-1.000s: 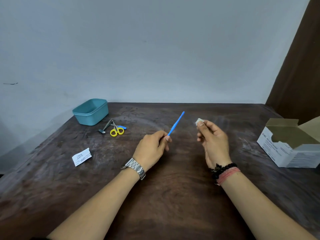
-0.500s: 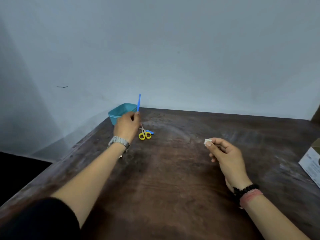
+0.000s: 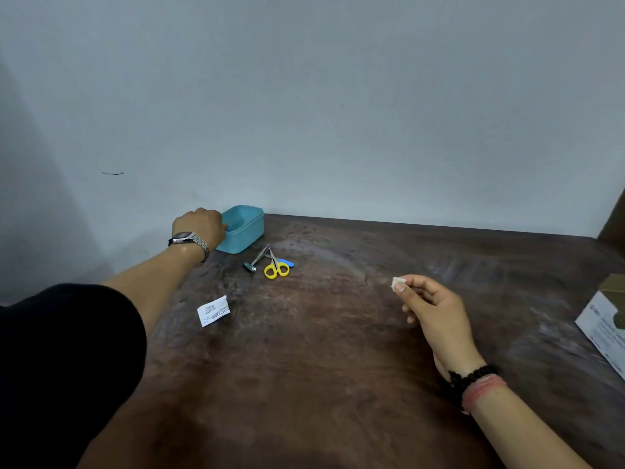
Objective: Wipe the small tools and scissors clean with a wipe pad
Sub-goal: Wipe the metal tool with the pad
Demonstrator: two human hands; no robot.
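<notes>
Left hand point(image 3: 200, 225) reaches into teal box point(image 3: 252, 221), grip hidden; right hand point(image 3: 436, 313) pinches wipe pad point(image 3: 396, 283), well apart from scissors point(image 3: 276, 265)

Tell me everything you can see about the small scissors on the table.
The scissors are small, with yellow loop handles that look plastic and short metal blades, apparently closed. They lie flat on the dark wooden table, handles toward the person, blades pointing to the teal container. They lie against a metal tool and a blue piece. No hand touches them.

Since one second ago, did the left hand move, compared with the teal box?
Yes. The left hand went from mid-table to the far left, and now reaches over the rim of the teal box, past the yellow scissors.
</notes>
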